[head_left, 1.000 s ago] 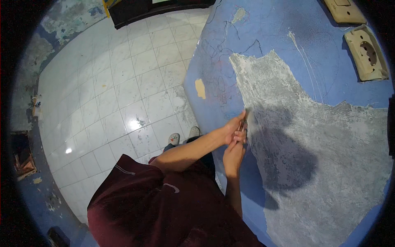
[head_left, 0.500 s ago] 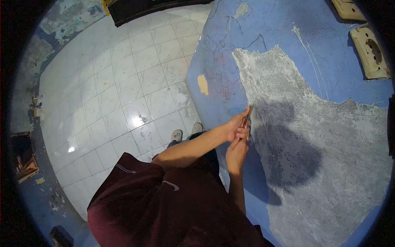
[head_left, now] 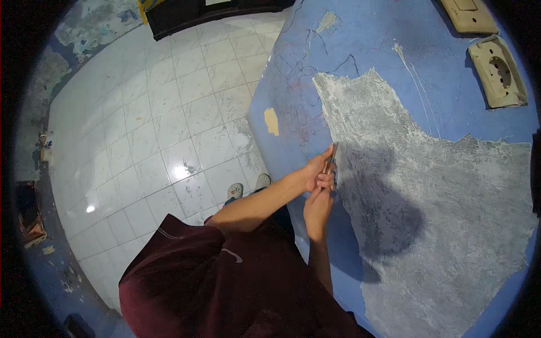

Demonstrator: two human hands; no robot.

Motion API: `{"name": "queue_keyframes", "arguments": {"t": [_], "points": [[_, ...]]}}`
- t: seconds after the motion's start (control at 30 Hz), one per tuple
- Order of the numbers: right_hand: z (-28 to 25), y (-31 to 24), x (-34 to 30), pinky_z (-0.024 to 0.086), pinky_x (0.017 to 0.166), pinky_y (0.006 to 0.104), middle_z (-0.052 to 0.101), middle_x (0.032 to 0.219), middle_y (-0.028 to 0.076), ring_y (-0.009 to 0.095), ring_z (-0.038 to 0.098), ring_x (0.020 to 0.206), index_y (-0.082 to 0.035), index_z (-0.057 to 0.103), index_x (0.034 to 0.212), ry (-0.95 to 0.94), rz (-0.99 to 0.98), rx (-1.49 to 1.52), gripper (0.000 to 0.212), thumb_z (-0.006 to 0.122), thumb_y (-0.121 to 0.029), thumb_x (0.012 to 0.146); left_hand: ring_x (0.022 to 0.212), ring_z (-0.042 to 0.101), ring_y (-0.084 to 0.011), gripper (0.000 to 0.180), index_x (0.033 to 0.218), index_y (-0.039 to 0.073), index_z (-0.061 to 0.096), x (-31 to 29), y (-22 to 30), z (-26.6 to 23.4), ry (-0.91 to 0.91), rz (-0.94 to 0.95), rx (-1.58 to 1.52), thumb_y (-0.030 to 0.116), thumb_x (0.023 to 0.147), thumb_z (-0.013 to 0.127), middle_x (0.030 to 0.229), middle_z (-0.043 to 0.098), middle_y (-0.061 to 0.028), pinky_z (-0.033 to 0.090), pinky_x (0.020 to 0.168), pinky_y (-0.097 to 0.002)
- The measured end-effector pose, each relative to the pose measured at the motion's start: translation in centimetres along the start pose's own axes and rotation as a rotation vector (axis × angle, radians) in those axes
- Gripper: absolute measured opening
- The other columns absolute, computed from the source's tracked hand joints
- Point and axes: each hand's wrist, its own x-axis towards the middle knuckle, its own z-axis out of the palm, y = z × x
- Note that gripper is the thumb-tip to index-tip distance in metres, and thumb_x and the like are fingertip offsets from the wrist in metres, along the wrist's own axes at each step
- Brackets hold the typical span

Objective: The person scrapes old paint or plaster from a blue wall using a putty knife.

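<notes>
A slim scraper with a thin metal blade and a brownish handle is held against the blue wall. My left hand is closed around it near the blade, with the thumb stretched along the tool. Just below, my right hand is closed around the lower handle, and the two hands touch. The blade tip meets the left edge of a bare grey plaster patch, where the blue paint stops in a ragged line. Most of the handle is hidden by my fingers.
A beige wall socket and a beige switch plate jut from the wall at upper right. Left of the wall lies white tiled floor, where my shoes show. Dark furniture stands at the far end.
The view has shifted a little, moving the wall leftward and down in the picture. Both hands, still on the scraper, have moved slightly upward along the patch's edge.
</notes>
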Motion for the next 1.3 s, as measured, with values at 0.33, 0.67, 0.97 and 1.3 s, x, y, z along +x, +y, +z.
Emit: {"name": "queue_keyframes", "arguments": {"t": [0.33,0.67,0.97,1.3], "points": [[0.0,0.7,-0.5,0.045,0.069,0.0528,0.061,0.090,0.028,0.047,0.059,0.085,0.004,0.048,0.110,0.011,-0.014,-0.022,0.023,0.043,-0.012,0.094,0.031,0.019,-0.0136,0.066,0.052,0.017,0.031,-0.5,-0.1,0.7,0.043,0.018,0.006,0.075,0.083,0.036,0.038,0.022,0.0008,0.042,0.058,-0.0327],[0.3,1.0,-0.3,0.046,0.071,0.0527,0.061,0.091,0.029,0.047,0.058,0.087,0.004,0.049,0.109,0.054,-0.037,0.054,0.023,0.044,-0.011,0.093,0.030,0.020,-0.0130,0.065,0.056,0.014,0.034,-0.8,-0.3,1.0,0.020,0.004,0.032,0.072,0.086,0.034,0.038,0.024,0.0012,0.045,0.061,-0.0347],[0.5,1.1,0.0,0.047,0.077,0.0459,0.061,0.097,0.022,0.042,0.059,0.091,0.003,0.051,0.107,0.153,-0.261,0.160,0.019,0.042,-0.006,0.093,0.031,0.022,-0.0097,0.066,0.055,0.014,0.035,-1.0,-0.4,0.9,0.047,0.011,0.006,0.073,0.086,0.034,0.039,0.024,0.0031,0.026,0.032,-0.0245],[0.7,1.3,0.2,0.047,0.071,0.0472,0.061,0.092,0.024,0.046,0.058,0.086,0.003,0.051,0.111,0.213,-0.305,0.152,0.022,0.043,-0.008,0.093,0.031,0.021,-0.0108,0.068,0.054,0.015,0.034,-0.2,-0.3,0.2,0.014,-0.060,0.074,0.074,0.086,0.030,0.039,0.025,0.0017,0.032,0.037,-0.0264]]}}
